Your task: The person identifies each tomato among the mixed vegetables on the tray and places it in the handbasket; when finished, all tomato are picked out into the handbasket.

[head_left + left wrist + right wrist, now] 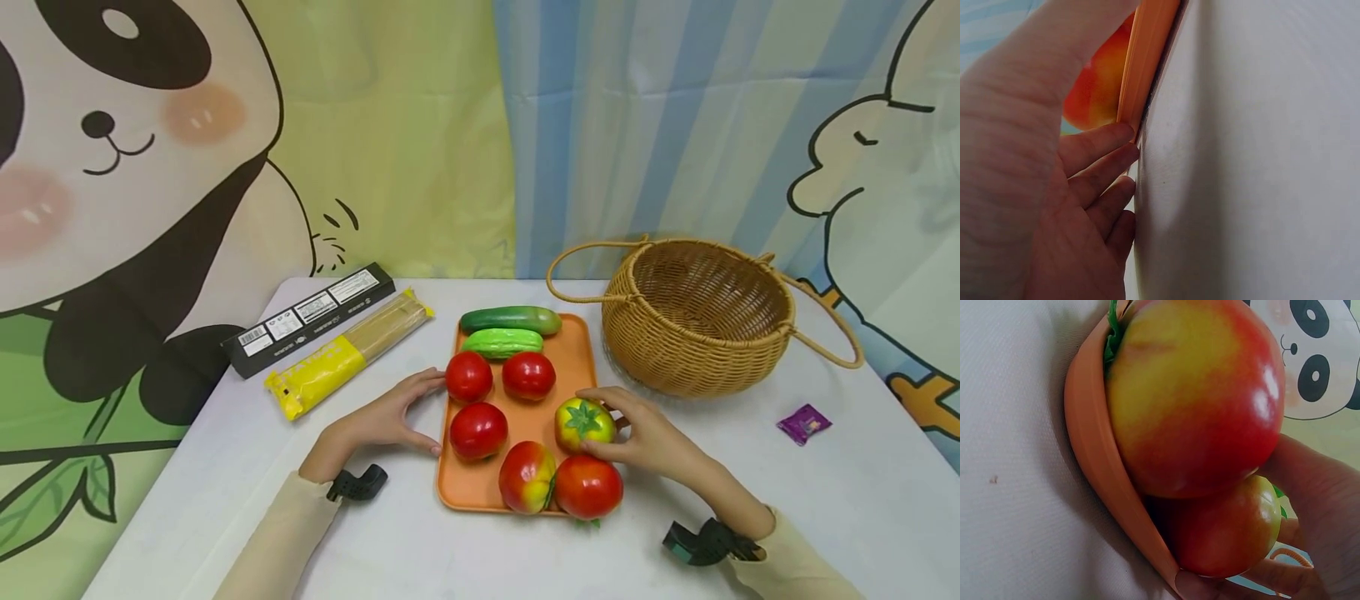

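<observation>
An orange tray [483,496] holds several red toy tomatoes, among them a round one [478,431] at the left. Along its far end lie a dark green cucumber [510,320] and a lighter, bumpy one [502,342]. My left hand [390,412] stands at the tray's left rim, thumb and fingers spread along it; in the left wrist view its fingertips are right at the orange edge. With thumb and fingers, my right hand [645,433] grips a yellow-green tomato [584,424], leaf side up, at the tray's right. A red-and-yellow tomato [1204,394] fills much of the right wrist view.
A wicker basket [693,358] with two loop handles stands behind the tray to the right. Farther right lies a small purple packet [804,424]. A black box [315,312] and a yellow noodle pack [348,354] lie at the back left.
</observation>
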Demonstrator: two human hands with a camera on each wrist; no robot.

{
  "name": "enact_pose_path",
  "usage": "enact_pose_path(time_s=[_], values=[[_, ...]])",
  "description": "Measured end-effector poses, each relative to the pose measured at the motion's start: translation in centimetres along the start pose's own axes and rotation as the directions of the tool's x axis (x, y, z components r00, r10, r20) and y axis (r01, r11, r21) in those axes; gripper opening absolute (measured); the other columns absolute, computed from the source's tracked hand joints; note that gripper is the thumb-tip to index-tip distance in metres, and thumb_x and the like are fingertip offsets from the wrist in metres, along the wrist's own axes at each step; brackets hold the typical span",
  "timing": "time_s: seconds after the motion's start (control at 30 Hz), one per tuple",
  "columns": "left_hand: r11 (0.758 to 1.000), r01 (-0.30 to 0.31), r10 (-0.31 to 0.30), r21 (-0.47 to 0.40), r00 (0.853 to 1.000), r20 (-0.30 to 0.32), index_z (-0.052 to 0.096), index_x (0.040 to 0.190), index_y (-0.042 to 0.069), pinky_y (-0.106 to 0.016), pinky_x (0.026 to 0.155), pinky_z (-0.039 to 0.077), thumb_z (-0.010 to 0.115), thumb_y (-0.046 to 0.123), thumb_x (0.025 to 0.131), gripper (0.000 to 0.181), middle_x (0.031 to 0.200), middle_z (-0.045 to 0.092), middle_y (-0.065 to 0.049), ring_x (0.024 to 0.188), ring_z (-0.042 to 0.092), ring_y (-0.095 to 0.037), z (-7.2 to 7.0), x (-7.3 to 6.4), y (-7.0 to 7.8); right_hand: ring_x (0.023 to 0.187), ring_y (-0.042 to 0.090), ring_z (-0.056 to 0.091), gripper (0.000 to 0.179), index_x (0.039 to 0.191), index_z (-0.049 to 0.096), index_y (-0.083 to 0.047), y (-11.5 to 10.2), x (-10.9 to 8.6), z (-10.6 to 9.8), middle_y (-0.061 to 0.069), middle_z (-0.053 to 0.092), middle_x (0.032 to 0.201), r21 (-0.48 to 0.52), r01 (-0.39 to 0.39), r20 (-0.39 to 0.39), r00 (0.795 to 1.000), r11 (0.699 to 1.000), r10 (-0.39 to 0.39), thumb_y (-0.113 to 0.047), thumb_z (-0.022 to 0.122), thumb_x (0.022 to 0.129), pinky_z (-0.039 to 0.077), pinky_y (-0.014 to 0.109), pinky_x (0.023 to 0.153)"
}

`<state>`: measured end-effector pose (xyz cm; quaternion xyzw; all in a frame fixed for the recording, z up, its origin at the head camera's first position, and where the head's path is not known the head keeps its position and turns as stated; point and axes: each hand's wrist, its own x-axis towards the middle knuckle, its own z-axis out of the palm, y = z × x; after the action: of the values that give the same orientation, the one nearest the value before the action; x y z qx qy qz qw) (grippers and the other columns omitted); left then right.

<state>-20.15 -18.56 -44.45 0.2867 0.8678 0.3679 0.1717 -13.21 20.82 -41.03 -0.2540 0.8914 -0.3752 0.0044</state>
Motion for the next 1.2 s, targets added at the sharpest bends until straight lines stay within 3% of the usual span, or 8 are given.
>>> enact_pose_path(time_s=[0.63,1.2], values=[[1.0,0.006,-0.006,0.019,1.0,0.008,0.04,0.149,0.014,-0.056,0.117,0.019,0.088,0.044,0.067,0.099,0.159,0.024,-0.011,0.148,0.015,-0.031,-0.1,0.2,0.3,0.102,0.025,0.058,0.058,0.132,0.056,-0.004,-0.5,0.0,-0.4,0.017,0.058,0.128,-0.025,-0.045,0.014,0.999,0.999,0.045,-0.02,0.081,0.081,0.056,0.027,0.077],[1.0,0.023,-0.024,0.015,1.0,0.016,0.039,0.149,0.015,-0.055,0.118,0.017,0.088,0.045,0.067,0.1,0.16,0.022,-0.008,0.149,0.013,-0.029,-0.1,0.0,0.2,0.097,0.022,0.06,0.058,0.129,0.057,-0.002,-1.9,0.2,-2.0,0.016,0.06,0.126,-0.046,0.042,-0.058,0.997,0.998,-0.044,-0.013,0.082,0.078,0.058,0.031,0.075]])
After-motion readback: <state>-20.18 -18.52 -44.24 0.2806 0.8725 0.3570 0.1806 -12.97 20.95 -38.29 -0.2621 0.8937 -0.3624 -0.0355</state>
